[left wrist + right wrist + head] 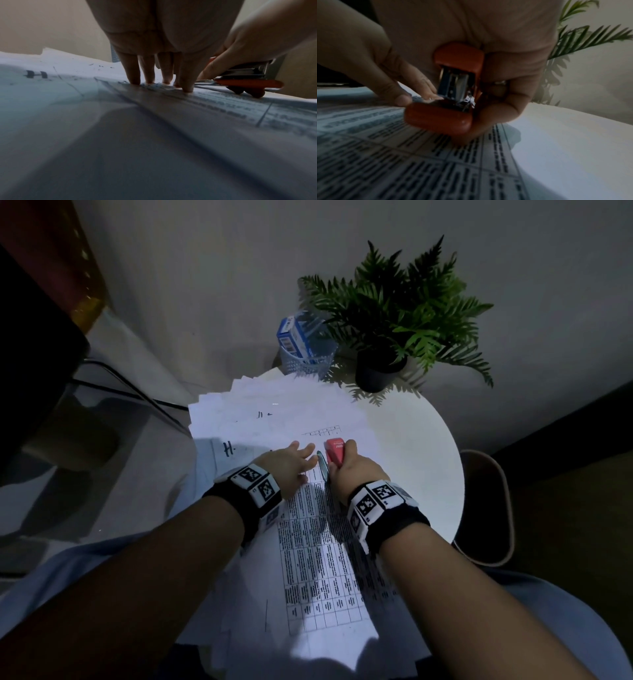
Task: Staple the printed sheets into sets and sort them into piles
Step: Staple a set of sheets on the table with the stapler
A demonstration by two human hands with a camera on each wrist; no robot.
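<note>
A printed sheet with a dense table [318, 559] lies on top of a fanned pile of white sheets [274, 409] on a round white table [421, 446]. My left hand [294, 460] presses straight fingers [150, 75] flat on the top edge of that sheet [223, 105]. Just to its right, my right hand [349, 470] grips a red stapler [335, 450] set at the sheet's top corner. In the right wrist view the stapler [453, 94] sits between thumb and fingers of my right hand [505, 40], above the printed sheet [436, 162]. In the left wrist view the stapler [248, 81] shows paper in its mouth.
A potted fern [394, 313] and a blue mesh basket [305, 361] holding a blue box stand at the table's far edge. Dark cables [137, 392] run over the floor at left. A brown-rimmed object [493, 508] stands right of the table.
</note>
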